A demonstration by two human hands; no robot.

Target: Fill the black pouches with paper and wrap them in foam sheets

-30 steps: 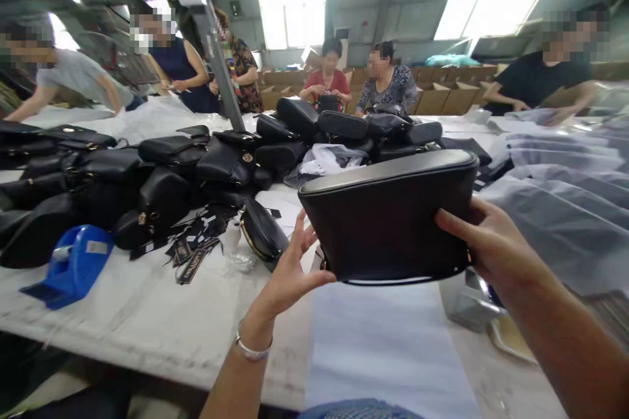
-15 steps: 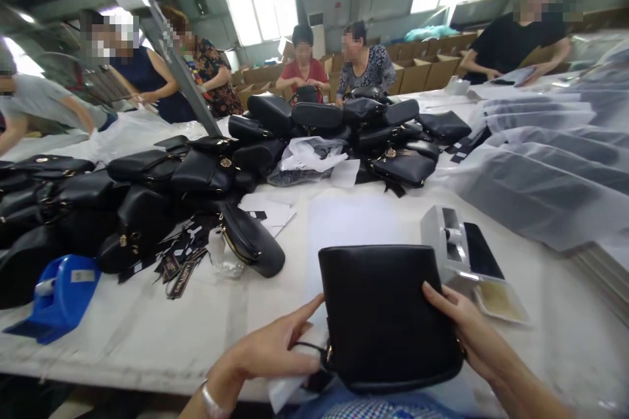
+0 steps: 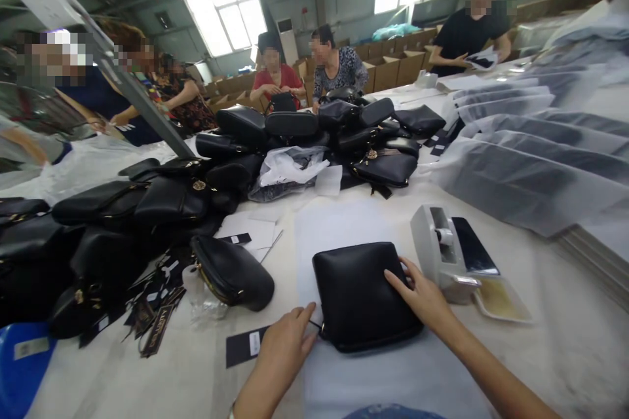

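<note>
A small black leather bag [image 3: 366, 294] lies on a white sheet [image 3: 339, 222] in front of me. My right hand [image 3: 417, 291] grips its right side, thumb on the upper face and fingers along the edge. By the bag's lower left corner is my left hand [image 3: 287, 340], palm down, its fingers stretched out and thumb apart. A thin dark cord runs from the bag toward those fingertips. Partly under the left hand lies a black tag [image 3: 240, 347] with a white label; whether the cord joins it is hidden.
Black bags [image 3: 171, 200] are heaped left and across the back. Loose tags [image 3: 156, 330] and another bag [image 3: 233, 275] lie at left. A grey tape dispenser [image 3: 435, 252], phone [image 3: 474, 245] and translucent sheets [image 3: 535, 177] are at right. A blue dispenser [image 3: 22, 366] stands front left. Co-workers stand beyond.
The bag has gone from raised near my body to lying on the white sheet. Both hands moved forward with it, and the black tag now shows on the table. The view has shifted.
</note>
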